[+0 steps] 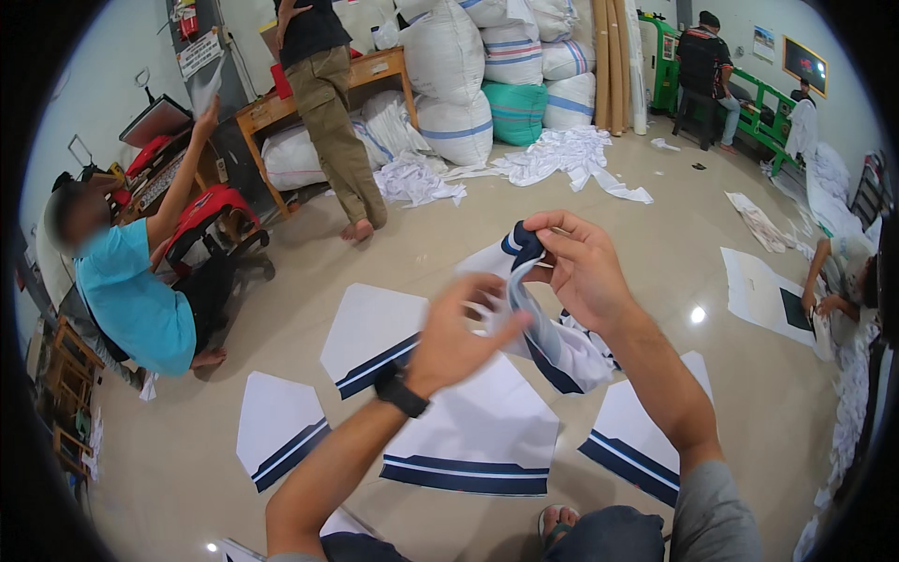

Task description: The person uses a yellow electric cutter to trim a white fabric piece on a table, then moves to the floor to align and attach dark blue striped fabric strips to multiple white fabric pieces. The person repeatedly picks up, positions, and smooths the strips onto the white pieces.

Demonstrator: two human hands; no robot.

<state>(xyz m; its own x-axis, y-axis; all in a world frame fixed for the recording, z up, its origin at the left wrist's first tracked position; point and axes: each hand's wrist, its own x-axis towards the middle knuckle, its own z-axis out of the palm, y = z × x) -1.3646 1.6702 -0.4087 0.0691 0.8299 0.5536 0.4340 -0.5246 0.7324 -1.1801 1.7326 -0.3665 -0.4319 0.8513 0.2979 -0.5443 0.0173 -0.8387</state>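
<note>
A white fabric panel with a navy band (552,348) hangs bunched in the air, pinched at its navy edge between the thumb and fingers of my right hand (582,272). My left hand (459,332), blurred by motion and with a black watch on its wrist, is beside the cloth; its thumb and fingers are apart. Below on the floor lie several flat white fabric panels with navy-and-white striped borders: a large panel (478,421) in the middle, a smaller panel (281,426) at left, another panel (370,328) behind my left hand, and a panel (641,436) under my right forearm.
A person in a turquoise shirt (140,290) sits at left beside a red chair (211,220). Another person (323,112) stands by a wooden table (379,66). Stuffed sacks (449,66) and white cloth heaps (567,159) are behind. At right a person (847,276) handles cloth.
</note>
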